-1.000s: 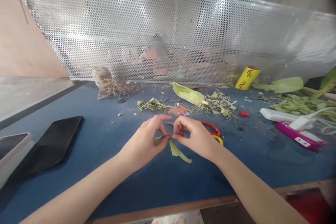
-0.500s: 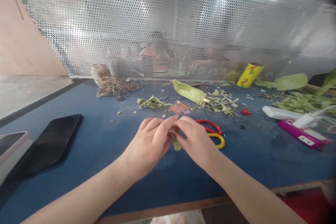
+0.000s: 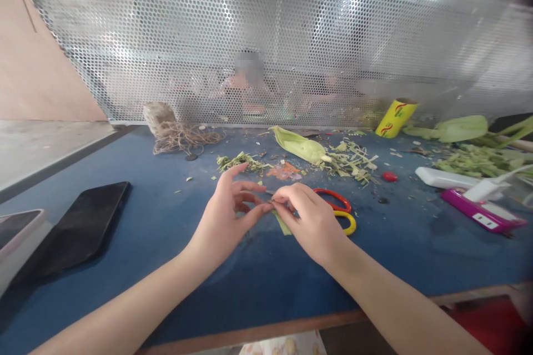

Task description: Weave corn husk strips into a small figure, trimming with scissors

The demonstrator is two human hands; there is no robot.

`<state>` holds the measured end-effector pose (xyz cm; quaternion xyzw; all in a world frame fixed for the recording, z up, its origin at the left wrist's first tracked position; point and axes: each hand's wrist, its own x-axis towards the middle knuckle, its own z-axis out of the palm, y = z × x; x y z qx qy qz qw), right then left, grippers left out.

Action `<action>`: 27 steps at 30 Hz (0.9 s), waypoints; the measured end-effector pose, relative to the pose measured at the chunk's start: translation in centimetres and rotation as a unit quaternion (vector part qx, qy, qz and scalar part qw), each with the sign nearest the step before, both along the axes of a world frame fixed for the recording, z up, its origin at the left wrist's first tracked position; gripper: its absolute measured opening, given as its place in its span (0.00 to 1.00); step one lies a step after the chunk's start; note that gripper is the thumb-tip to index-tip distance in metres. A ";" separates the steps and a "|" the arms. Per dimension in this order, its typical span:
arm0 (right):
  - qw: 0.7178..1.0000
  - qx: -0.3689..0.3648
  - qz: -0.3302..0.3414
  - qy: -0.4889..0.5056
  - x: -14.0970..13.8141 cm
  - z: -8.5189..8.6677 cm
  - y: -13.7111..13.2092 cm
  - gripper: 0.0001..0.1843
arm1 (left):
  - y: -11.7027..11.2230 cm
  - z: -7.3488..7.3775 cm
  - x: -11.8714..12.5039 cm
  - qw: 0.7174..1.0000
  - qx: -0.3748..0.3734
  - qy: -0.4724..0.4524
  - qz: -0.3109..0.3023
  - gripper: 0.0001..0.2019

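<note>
My left hand [image 3: 227,222] and my right hand [image 3: 308,219] meet over the middle of the blue table [image 3: 166,266]. Both pinch a thin strip of green leaf [image 3: 282,223], which pokes out below my right fingers. My left thumb and forefinger close on its end while the other left fingers spread upward. Red and yellow scissors [image 3: 339,209] lie on the table just behind my right hand.
A corn cob in husk [image 3: 300,147], leaf scraps [image 3: 352,163], a twine bundle [image 3: 179,136] and a yellow roll [image 3: 393,118] lie before the perforated metal screen [image 3: 266,44]. Black phone [image 3: 83,227] at left, magenta power bank [image 3: 483,211] at right. People sit behind the screen.
The hands came together over the leaf strip and dropped toward the table; now my left fingers have spread upward again while the pinch stays. Less of the leaf shows.
</note>
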<state>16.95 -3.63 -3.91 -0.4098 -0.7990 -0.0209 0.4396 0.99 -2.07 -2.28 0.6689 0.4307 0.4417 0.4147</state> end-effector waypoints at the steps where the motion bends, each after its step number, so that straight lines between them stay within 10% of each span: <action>1: 1.000 -0.007 0.001 0.000 0.0 0.0 0.0 0.07 | 0.1 0.0 0.0 1.000 -0.005 -0.003 -0.001 0.33; 21: 0.936 -0.273 0.018 0.220 0.0 0.1 1.7 0.14 | 0.6 0.0 -0.1 0.999 -0.004 0.034 0.022 0.21; 27: 0.989 -0.111 0.024 0.098 0.2 0.0 1.6 0.09 | 0.8 -0.2 -0.4 0.999 -0.027 0.023 0.015 0.23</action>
